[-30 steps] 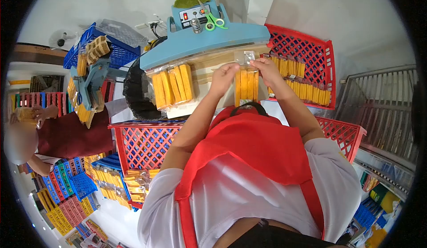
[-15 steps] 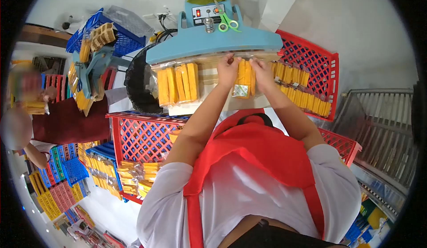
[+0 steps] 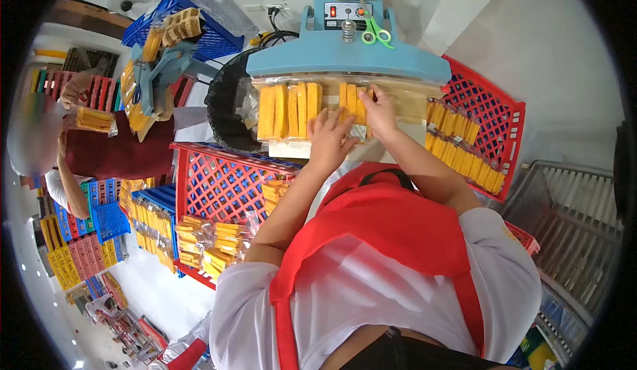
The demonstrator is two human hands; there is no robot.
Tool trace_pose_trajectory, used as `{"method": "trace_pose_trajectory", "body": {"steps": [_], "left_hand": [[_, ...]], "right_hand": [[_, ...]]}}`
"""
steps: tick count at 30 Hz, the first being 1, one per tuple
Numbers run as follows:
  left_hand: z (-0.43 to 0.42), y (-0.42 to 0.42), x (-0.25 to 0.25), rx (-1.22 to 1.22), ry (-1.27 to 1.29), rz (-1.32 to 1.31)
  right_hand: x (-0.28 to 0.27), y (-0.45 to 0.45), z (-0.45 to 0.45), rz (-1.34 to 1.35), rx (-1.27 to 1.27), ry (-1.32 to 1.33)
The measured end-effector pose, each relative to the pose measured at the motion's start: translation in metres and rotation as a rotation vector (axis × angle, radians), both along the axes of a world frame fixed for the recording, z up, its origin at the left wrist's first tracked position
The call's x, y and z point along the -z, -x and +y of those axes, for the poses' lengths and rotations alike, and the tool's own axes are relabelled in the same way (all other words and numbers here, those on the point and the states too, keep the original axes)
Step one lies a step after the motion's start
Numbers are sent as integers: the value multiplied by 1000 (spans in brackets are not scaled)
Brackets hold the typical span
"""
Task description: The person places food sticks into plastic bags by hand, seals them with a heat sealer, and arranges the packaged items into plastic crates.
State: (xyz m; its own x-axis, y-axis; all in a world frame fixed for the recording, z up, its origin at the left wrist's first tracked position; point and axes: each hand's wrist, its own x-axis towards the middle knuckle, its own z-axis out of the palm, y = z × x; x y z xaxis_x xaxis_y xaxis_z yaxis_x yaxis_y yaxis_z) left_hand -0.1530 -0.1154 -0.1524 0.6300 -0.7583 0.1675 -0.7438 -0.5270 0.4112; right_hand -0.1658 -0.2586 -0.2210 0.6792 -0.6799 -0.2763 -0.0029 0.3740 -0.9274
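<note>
One clear, glossy plastic pack of straight yellow sticks lies before one long, smooth blue sealer. The left hand has its fingers apart over the pack's left side; the right hand curls at its right edge, closure unclear. One pair of green-handled scissors rests above.

Ylw pks, prob. flat, by blu sealer.

Packing workroom: blue sealing machine, stacked coloured crates, bagged yellow sticks.
</note>
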Motion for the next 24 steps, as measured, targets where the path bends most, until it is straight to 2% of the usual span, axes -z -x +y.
{"method": "trace_pose_trajectory", "body": {"steps": [2, 5, 7, 11, 13, 16, 18, 24], "left_hand": [[9, -3, 3, -28, -4, 16], [19, -7, 9, -72, -15, 12], [22, -9, 15, -115, -24, -27], [26, -8, 19, -94, 2, -39], [26, -8, 22, -128, 11, -36], [27, -8, 26, -125, 37, -25], [28, -7, 24, -102, 42, 8], [56, -2, 17, -128, 230, -53]], "right_hand": [[5, -8, 6, -44, -14, -26], [3, -16, 15, 48, -41, 52], [3, -16, 14, 209, -50, 361], [-9, -16, 21, 25, -21, 134], [15, -20, 12, 87, -31, 250], [20, -23, 7, 20, -89, 167], [17, -23, 8, -66, -105, -16], [2, -21, 15, -179, -139, -105]]}}
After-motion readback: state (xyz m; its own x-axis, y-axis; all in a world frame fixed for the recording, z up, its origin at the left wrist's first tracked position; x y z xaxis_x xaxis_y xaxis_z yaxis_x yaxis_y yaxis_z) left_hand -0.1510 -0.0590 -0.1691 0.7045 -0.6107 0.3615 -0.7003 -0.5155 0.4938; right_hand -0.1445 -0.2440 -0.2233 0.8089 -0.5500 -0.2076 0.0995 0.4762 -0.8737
